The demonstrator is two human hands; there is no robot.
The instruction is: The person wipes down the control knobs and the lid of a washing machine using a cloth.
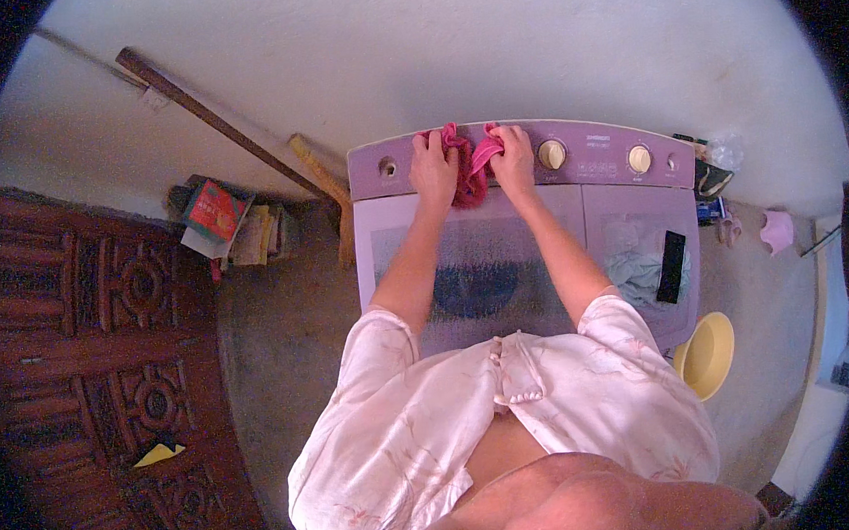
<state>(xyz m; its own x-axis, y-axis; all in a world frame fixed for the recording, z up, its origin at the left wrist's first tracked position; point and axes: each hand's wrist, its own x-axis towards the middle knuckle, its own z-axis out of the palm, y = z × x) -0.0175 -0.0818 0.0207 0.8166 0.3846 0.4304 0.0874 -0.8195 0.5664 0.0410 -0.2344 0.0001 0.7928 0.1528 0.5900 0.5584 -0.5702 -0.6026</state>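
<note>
A crumpled pink cloth [470, 197] hangs between my hands at the back of a purple washing machine [569, 267], against its control panel. My left hand [433, 171] is closed on the cloth's left part, fingers curled over the panel's top edge. Gripping the right part is my right hand [512, 162], just left of a cream knob [552, 154]. Both arms reach forward over the machine's see-through lid. Some of the cloth is hidden behind my fingers.
A black phone [672, 266] lies on the right lid, with pale laundry [633, 275] showing beneath. The yellow basin [707, 357] stands low at the right. A wooden pole [215, 122] leans at the left, near stacked papers [253, 237] and a carved dark-red door [81, 312].
</note>
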